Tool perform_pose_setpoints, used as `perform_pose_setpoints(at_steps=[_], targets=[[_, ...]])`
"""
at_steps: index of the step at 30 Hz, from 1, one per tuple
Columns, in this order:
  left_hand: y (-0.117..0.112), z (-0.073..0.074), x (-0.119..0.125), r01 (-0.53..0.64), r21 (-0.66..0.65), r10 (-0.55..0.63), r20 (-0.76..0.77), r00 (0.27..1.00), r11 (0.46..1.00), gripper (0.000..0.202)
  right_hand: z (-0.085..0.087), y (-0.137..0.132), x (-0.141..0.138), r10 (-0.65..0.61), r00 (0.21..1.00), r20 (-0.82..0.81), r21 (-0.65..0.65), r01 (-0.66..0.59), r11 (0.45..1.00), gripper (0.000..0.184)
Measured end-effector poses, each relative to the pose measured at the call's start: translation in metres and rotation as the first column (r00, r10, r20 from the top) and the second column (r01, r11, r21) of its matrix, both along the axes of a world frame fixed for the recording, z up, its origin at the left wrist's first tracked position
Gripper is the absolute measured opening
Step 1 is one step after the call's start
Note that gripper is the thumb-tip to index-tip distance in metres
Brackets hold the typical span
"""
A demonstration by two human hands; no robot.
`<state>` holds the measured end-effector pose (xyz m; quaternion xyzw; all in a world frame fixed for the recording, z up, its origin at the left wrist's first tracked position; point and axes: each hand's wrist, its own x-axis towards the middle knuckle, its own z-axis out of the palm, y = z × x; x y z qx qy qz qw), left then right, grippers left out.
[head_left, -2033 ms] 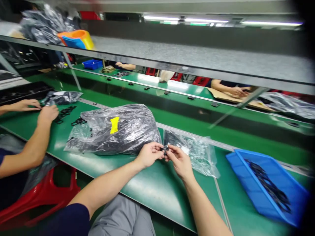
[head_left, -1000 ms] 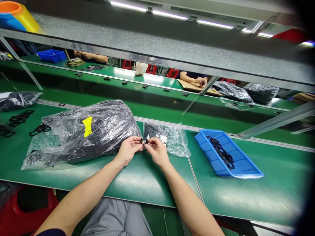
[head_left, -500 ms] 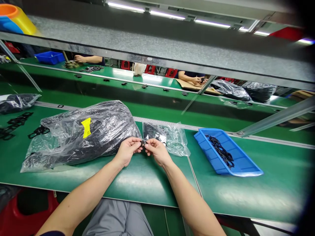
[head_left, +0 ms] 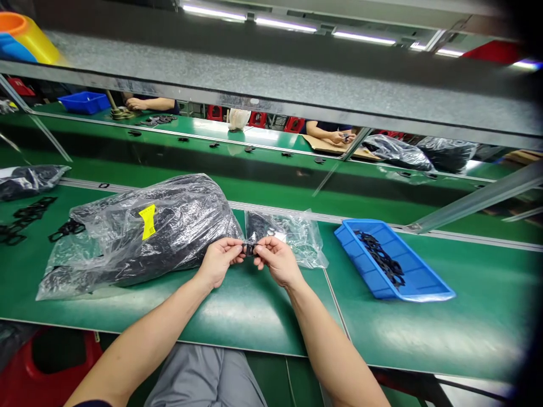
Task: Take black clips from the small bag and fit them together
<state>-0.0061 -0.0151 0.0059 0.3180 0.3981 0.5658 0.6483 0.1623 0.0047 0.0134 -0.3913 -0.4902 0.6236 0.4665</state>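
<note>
Between my two hands is a small black part (head_left: 249,249), pinched from both sides above the green table; its exact kind is too small to tell. My left hand (head_left: 220,261) has thumb and fingertips closed on its left end. On the other end, the fingertips of my right hand (head_left: 278,261) are closed too. Just left of them lies a large clear plastic bag (head_left: 178,226) full of black pieces, with a yellow label (head_left: 148,221). Behind my right hand rests a smaller clear bag (head_left: 303,237) with dark contents.
On the right stands a blue tray (head_left: 424,282) with several black frame-like parts (head_left: 379,257). More black parts (head_left: 29,217) and another bag (head_left: 31,180) lie at the far left. A metal shelf (head_left: 254,85) crosses overhead. Other people's hands (head_left: 341,137) work across the line.
My right hand has shifted slightly right, away from the left, so more of the small black part shows between the fingertips. My left hand stays in nearly the same place.
</note>
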Motion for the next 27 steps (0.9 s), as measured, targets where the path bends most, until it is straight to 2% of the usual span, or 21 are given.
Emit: perform_pose_setpoints(at_steps=[6,10,14,19,27], targets=[[0.001,-0.002,0.0,0.015,-0.006,-0.015,-0.042,0.999,1.0,0.031,0.004,-0.005,-0.002,-0.049,0.991,0.123,0.007,0.049,0.999,0.031],[0.0,-0.002,0.0,0.004,0.003,-0.004,-0.072,0.997,1.0,0.028,0.007,-0.006,0.002,0.007,0.997,0.074,0.017,-0.008,1.0,0.029],[-0.001,-0.002,0.0,0.03,-0.001,-0.03,-0.034,0.999,1.0,0.029,0.004,-0.006,0.0,0.046,0.996,0.081,0.009,-0.047,0.999,0.03],[-0.002,0.0,0.0,0.095,-0.031,-0.093,0.068,0.993,0.995,0.031,-0.003,-0.002,-0.004,0.009,0.992,0.128,0.019,-0.012,1.0,0.031],[-0.003,0.007,-0.002,0.144,-0.057,-0.139,0.093,0.986,0.988,0.026,-0.009,-0.001,-0.003,-0.037,0.984,0.176,0.059,0.027,0.998,0.03]])
